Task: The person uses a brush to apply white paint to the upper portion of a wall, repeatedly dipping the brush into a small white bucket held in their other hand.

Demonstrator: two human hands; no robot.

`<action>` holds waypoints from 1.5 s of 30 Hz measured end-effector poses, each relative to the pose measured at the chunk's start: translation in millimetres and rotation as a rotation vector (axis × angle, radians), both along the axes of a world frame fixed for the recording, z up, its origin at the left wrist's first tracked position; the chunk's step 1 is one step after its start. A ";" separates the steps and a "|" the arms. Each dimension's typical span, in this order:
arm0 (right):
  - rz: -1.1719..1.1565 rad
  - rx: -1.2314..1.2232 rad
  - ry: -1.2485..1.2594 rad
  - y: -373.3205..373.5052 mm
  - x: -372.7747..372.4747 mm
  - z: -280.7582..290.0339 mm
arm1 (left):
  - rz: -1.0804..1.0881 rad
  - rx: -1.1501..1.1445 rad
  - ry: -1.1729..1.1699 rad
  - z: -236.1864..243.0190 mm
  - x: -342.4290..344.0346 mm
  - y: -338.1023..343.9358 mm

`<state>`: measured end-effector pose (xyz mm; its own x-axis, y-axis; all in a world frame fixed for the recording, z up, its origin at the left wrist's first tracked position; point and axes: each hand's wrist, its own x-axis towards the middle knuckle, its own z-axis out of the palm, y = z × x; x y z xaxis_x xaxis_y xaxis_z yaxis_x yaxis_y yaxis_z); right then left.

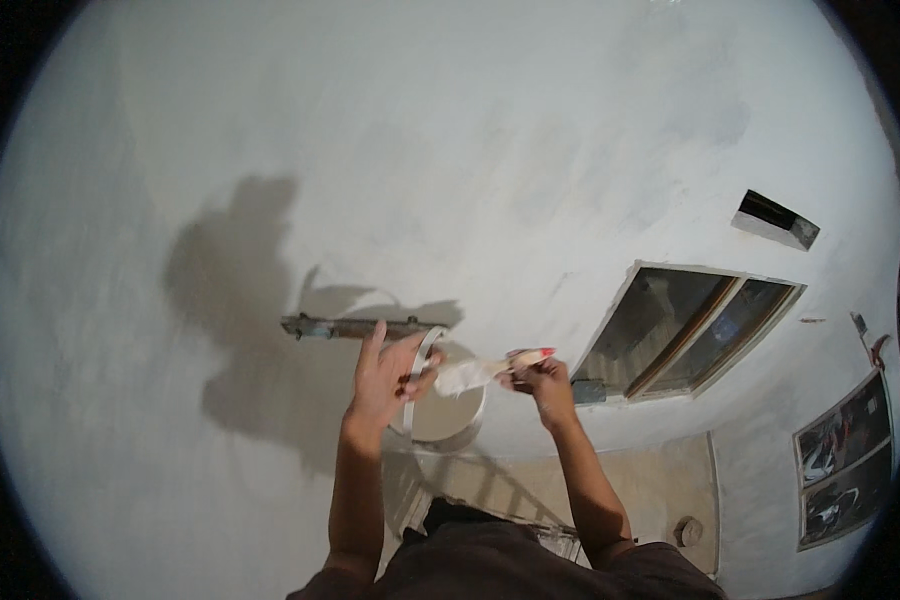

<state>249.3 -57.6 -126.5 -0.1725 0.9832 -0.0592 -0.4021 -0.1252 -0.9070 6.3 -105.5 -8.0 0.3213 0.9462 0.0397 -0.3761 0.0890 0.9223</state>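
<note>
A paintbrush, bristles thick with white, hangs over a bucket, pinched in a worker's right hand. At the bucket's left, the left hand curls its fingers beside the strap handle; from here I cannot tell whether they grip. Pale paint sits inside. Above the bucket, the wall looks largely coated, faint grey patches apparently left.

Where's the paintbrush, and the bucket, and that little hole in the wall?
Paintbrush [460,377]: head view, on its white-coated bristles.
Bucket [454,441]: head view, on its rim nearest the person.
Little hole [776,215]: head view, on its dark opening.
</note>
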 end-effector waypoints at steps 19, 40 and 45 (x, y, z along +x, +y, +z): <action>-0.230 0.033 0.719 -9.3 15.1 1.6 | -0.100 -0.006 -0.082 19.9 1.7 -6.5; -1.064 1.674 -1.046 77.1 64.3 268.4 | -0.293 0.172 -0.211 36.1 -3.4 -25.5; -1.041 1.609 -0.936 68.6 66.9 277.3 | -0.303 0.194 -0.115 34.7 -4.5 -19.4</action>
<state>316.2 11.0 150.7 -0.0961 -0.0567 0.9938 0.7242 0.6809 0.1089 1.8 -124.9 26.8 0.5683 0.7803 0.2612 -0.4615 0.0394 0.8863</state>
